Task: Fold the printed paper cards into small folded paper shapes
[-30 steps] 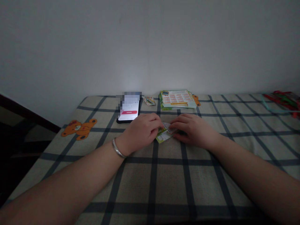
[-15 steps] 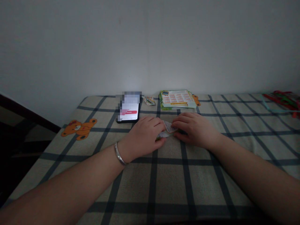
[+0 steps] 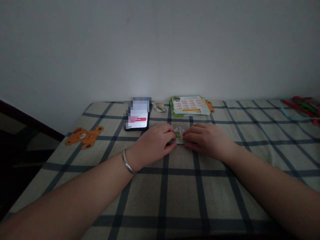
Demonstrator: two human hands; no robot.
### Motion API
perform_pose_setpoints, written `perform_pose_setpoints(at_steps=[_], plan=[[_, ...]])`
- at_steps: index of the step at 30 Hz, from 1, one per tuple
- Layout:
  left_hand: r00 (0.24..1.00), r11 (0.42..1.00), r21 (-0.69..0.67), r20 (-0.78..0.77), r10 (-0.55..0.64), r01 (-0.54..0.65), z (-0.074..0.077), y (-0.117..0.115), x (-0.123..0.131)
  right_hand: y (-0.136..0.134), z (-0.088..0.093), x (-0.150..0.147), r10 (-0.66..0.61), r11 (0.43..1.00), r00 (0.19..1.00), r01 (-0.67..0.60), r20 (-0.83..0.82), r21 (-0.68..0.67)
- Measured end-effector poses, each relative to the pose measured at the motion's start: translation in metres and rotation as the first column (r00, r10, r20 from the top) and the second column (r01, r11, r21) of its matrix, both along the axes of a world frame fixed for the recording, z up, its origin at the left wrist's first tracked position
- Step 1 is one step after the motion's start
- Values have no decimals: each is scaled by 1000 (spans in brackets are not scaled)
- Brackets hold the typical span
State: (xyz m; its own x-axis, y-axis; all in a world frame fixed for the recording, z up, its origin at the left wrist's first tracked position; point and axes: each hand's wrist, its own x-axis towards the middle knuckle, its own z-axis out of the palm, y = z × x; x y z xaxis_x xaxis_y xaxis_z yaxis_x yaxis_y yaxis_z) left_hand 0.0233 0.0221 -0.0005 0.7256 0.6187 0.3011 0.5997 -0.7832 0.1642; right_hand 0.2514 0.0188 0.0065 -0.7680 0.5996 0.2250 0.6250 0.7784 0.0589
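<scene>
Between my hands is a small folded piece of printed paper (image 3: 179, 133), white and green with a peaked top edge. My left hand (image 3: 158, 140), with a silver bangle on its wrist, pinches the paper's left side. On the other side my right hand (image 3: 206, 138) has its fingers closed on the right edge. Fingers cover both ends of the paper, so its full shape is hidden. Just beyond it lies a stack of printed sheets (image 3: 190, 105). A small folded paper piece (image 3: 159, 107) rests left of that stack.
A phone (image 3: 138, 115) with a lit screen lies at the back left. The checked tablecloth (image 3: 180, 190) carries a bear picture (image 3: 83, 137) near its left edge. Red and green items (image 3: 303, 106) sit at the far right. The wall (image 3: 160, 50) rises behind.
The paper's printed flap has shifted, and a green patch and a peaked top now show. My right hand has dropped slightly; my left fingers have moved a little left.
</scene>
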Motion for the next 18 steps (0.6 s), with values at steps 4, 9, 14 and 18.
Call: perform_pose_setpoints(at_steps=[4, 9, 14, 18], plan=[[998, 997, 66, -54, -26, 29, 4, -1, 1, -2, 1, -1, -15, 999, 999, 13, 52, 36], [995, 985, 169, -96, -10, 26, 6, -6, 3, -1, 0, -1, 1, 1000, 1000, -1, 5, 28], [996, 993, 83, -33, 87, -84, 5, -7, 2, -1, -2, -4, -33, 997, 999, 34, -14, 70], [997, 998, 45, -46, 56, -54, 3, -2, 0, -3, -2, -8, -101, 994, 993, 103, -54, 32]])
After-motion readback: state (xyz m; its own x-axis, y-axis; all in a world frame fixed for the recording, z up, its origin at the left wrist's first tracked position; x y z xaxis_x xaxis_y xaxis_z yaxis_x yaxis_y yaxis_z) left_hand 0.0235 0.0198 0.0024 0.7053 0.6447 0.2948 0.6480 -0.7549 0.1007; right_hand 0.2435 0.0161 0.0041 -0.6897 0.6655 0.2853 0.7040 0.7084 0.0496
